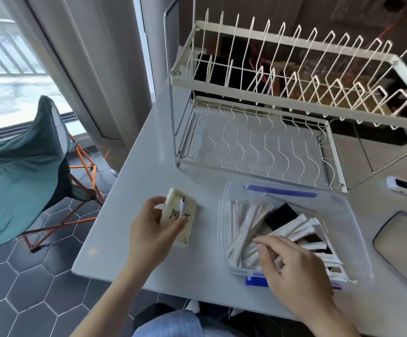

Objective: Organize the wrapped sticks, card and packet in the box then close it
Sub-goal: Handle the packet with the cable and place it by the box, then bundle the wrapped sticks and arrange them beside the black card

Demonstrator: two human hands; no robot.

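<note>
The box (295, 229), clear plastic with blue clips, sits open on the white table (197, 181) at lower right of the frame. Inside lie many white wrapped sticks (244, 224) and a black card (281, 215). The right hand (292, 271) reaches into the box from below, its fingers (265, 239) curled onto the sticks; whether they grip one cannot be told. Just left of the box, the left hand (151, 229) holds the cream packet (179, 215), fingers curled round it. A white wire dish rack (282, 100) stands behind, at upper right.
</note>
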